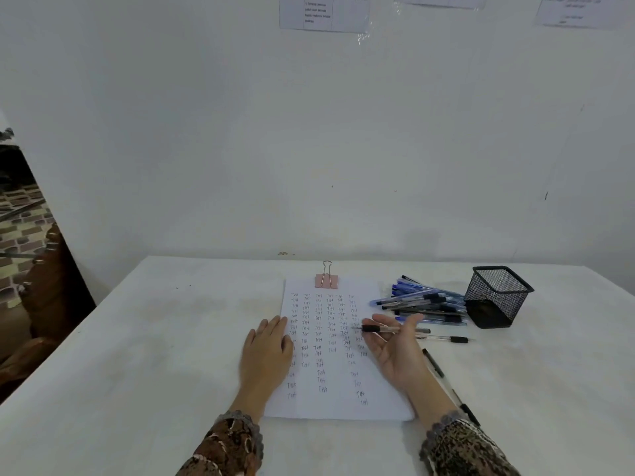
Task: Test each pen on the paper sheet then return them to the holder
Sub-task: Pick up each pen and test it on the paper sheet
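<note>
Desk check, head view.

- Sheet (330, 412): lies flat at lower centre of frame on table (154, 338), clip (326, 280) on its top edge. Columns of "Test" marks cover most of it; free space remains low down.
- L hand (266, 352): flat, fingers straight, pressing sheet's left edge. Nothing held.
- R hand (398, 355): palm up over sheet's right edge, fingers apart and barely curled. Pen (378, 328) lies across them, tip pointing frame-left above the marks. Not clamped as far as shows; thumb contact blurred.
- Pile (422, 300) of pens: right of sheet, just left of holder (496, 297).
- Holder: right of centre, no pens seen standing in it.
- Loose pens (446, 338): on table to the right of R hand, more toward lower right.

Step, est.: pen is in hand but not in a writing grip, tip off paper. Either about to test or just tested; cannot tell which.

Next move req.: if untested, roll pen into a thumb-and-finger pinch, bring tip down on a blank spot, L hand keeps sheet pinned. If tested, carry it right, clear of pile, drop upright into holder.
</note>
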